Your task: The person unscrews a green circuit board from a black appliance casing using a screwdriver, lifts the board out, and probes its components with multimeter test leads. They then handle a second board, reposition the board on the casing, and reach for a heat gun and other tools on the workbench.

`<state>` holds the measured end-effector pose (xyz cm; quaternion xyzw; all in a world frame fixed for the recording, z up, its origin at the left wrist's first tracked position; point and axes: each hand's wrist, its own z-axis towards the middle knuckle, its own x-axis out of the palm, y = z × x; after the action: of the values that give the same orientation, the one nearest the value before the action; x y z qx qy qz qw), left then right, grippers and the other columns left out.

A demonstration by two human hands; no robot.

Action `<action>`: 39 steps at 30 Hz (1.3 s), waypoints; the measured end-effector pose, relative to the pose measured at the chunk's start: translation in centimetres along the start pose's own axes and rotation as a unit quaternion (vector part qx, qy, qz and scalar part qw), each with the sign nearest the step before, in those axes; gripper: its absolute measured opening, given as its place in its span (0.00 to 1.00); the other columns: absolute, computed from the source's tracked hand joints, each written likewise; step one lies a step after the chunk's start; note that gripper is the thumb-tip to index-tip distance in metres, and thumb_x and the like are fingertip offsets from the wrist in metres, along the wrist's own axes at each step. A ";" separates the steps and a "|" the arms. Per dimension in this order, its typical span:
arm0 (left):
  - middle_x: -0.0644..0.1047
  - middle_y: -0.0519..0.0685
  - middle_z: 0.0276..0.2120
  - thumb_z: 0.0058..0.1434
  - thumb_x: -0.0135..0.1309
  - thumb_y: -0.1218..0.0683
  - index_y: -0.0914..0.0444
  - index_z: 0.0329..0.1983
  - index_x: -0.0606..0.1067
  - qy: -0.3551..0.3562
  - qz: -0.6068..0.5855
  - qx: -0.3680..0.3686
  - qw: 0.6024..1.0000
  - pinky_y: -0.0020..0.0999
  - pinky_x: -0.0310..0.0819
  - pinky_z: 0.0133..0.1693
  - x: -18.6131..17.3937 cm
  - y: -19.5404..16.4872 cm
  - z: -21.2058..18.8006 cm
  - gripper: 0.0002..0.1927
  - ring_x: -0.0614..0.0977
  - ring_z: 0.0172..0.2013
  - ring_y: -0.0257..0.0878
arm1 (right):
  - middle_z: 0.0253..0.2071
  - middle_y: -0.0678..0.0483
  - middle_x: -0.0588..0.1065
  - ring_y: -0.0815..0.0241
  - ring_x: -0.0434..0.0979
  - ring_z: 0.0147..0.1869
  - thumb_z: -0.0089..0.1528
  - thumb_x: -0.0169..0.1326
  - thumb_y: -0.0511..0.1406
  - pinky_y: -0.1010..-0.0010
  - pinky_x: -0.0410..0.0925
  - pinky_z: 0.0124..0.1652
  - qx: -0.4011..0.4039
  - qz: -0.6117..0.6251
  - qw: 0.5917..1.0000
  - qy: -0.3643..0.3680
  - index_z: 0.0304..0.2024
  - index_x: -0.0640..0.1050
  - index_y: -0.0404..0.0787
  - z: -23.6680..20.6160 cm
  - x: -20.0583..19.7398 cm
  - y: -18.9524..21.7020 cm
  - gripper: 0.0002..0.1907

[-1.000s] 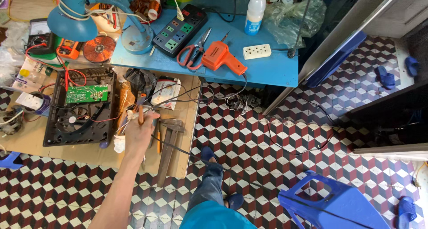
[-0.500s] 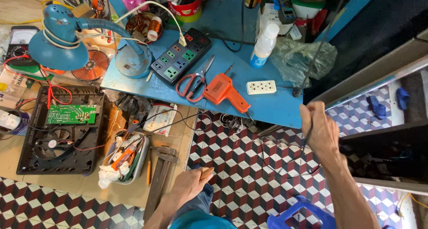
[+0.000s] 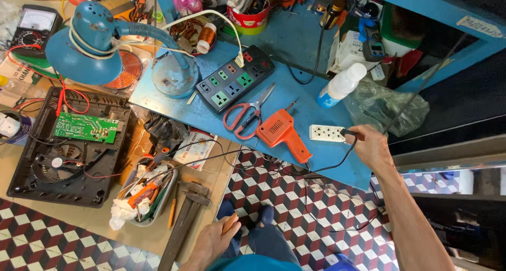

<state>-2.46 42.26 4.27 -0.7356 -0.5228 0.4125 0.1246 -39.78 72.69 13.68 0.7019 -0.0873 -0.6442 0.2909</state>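
A black plug (image 3: pixel 348 132) on a black cord (image 3: pixel 337 163) is gripped in the right hand (image 3: pixel 371 147), which is closed around it at the right end of the blue surface (image 3: pixel 295 49). The plug is held just beside the white socket block (image 3: pixel 327 133), at its right end; whether the two are touching cannot be told. The cord is seen running down and to the left from the hand, over the near edge of the surface.

The left hand (image 3: pixel 213 242) is held low and near, over the lap, with its fingers curled around a slim orange-brown handle (image 3: pixel 230 224); what the handle belongs to cannot be made out.

Just left of the socket block an orange soldering gun (image 3: pixel 282 134) is laid, and beside it a pair of red-handled scissors (image 3: pixel 245 115). Farther left a black power strip (image 3: pixel 234 84) with green outlets and a blue desk lamp (image 3: pixel 100 44) are found. A white bottle (image 3: pixel 341 85) is lying tilted behind the socket block. On the lower wooden surface (image 3: pixel 211 171) at left, an opened black appliance base (image 3: pixel 63 149) carries a green circuit board (image 3: pixel 85 127), and a tray of small tools (image 3: pixel 145 194) is set near it, with a hammer (image 3: pixel 184 218) alongside.
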 end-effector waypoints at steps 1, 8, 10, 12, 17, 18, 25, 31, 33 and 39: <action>0.84 0.56 0.38 0.62 0.54 0.38 0.52 0.54 0.80 -0.012 -0.028 -0.006 1.000 0.40 0.77 0.44 0.1 0.1 0.2 0.22 0.85 0.43 0.52 | 0.40 0.47 0.81 0.57 0.82 0.43 0.60 0.61 0.37 0.68 0.71 0.42 0.009 0.010 1.000 0.007 0.49 0.82 0.37 0.2 0.3 -0.1 0.16; 0.86 0.52 0.37 0.61 0.56 0.47 0.60 0.53 0.80 -0.100 -0.247 0.032 0.963 0.31 0.78 0.45 0.2 -3.0 1.6 0.20 0.88 0.41 0.38 | 0.32 0.45 0.83 0.58 0.85 0.36 0.64 0.56 0.36 0.67 0.73 0.38 0.112 0.044 0.991 0.053 0.47 0.82 0.38 1.8 1.4 0.4 0.12; 0.86 0.51 0.36 0.62 0.57 0.47 0.62 0.54 0.80 -0.122 -0.271 0.035 0.954 0.30 0.78 0.43 0.0 -5.4 1.9 0.20 0.87 0.39 0.37 | 0.33 0.44 0.82 0.58 0.85 0.36 0.64 0.56 0.36 0.67 0.73 0.38 0.092 0.001 0.994 0.051 0.47 0.82 0.37 1.9 1.2 0.4 0.12; 0.85 0.49 0.38 0.61 0.57 0.47 0.63 0.54 0.79 -0.159 -0.259 0.039 0.952 0.30 0.77 0.42 -0.9 -8.0 2.0 0.21 0.85 0.39 0.36 | 0.33 0.45 0.82 0.57 0.85 0.36 0.63 0.57 0.36 0.66 0.73 0.38 0.097 0.027 0.992 0.070 0.47 0.82 0.38 1.9 1.1 0.4 0.12; 0.82 0.53 0.43 0.64 0.55 0.45 0.60 0.61 0.75 -0.233 -0.169 0.081 0.954 0.36 0.76 0.41 -3.5 -14.2 4.1 0.25 0.83 0.38 0.42 | 0.36 0.42 0.81 0.46 0.83 0.40 0.63 0.56 0.34 0.58 0.72 0.42 -0.009 -0.038 0.997 0.062 0.44 0.80 0.38 1.7 1.9 0.0 0.10; 0.81 0.54 0.47 0.64 0.56 0.45 0.60 0.62 0.74 -0.265 -0.151 0.124 0.944 0.37 0.75 0.42 -3.9 -15.1 4.6 0.26 0.83 0.40 0.43 | 0.38 0.41 0.80 0.43 0.81 0.42 0.63 0.55 0.33 0.56 0.72 0.43 -0.059 -0.059 0.995 0.053 0.43 0.80 0.37 1.6 2.2 0.0 0.08; 0.68 0.56 0.63 0.59 0.60 0.43 0.60 0.67 0.65 -0.299 -0.089 0.194 0.930 0.42 0.78 0.40 -5.1 -18.4 8.5 0.36 0.81 0.44 0.53 | 0.40 0.40 0.78 0.37 0.78 0.46 0.63 0.54 0.32 0.50 0.71 0.44 -0.099 -0.086 0.991 0.030 0.39 0.77 0.35 1.0 3.8 0.1 0.05; 0.71 0.55 0.59 0.55 0.65 0.42 0.62 0.68 0.63 -0.260 -0.022 0.198 0.945 0.46 0.77 0.43 -4.3 -17.7 11.9 0.42 0.80 0.49 0.53 | 0.40 0.41 0.79 0.37 0.79 0.44 0.61 0.51 0.28 0.50 0.71 0.44 -0.095 -0.088 0.991 0.037 0.39 0.76 0.36 1.4 5.4 -0.7 0.05; 0.72 0.55 0.57 0.53 0.66 0.42 0.62 0.70 0.63 -0.256 -0.038 0.200 0.945 0.46 0.78 0.45 -4.1 -17.6 12.8 0.45 0.80 0.49 0.54 | 0.40 0.42 0.79 0.38 0.79 0.44 0.61 0.50 0.28 0.50 0.71 0.44 -0.089 -0.088 0.991 0.041 0.39 0.76 0.37 1.5 5.9 -0.8 0.05; 0.72 0.56 0.59 0.48 0.70 0.43 0.62 0.65 0.63 -0.257 -0.053 0.203 0.943 0.47 0.76 0.45 -4.8 -18.0 14.4 0.45 0.80 0.50 0.54 | 0.43 0.39 0.78 0.37 0.78 0.47 0.58 0.55 0.32 0.49 0.71 0.44 -0.153 -0.114 0.979 0.070 0.51 0.75 0.35 2.4 2.8 0.7 0.18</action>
<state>-25.56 42.15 8.57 -0.5350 -0.4806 0.6775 0.1544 -41.47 69.99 11.70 0.6978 0.1137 -0.6283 0.3246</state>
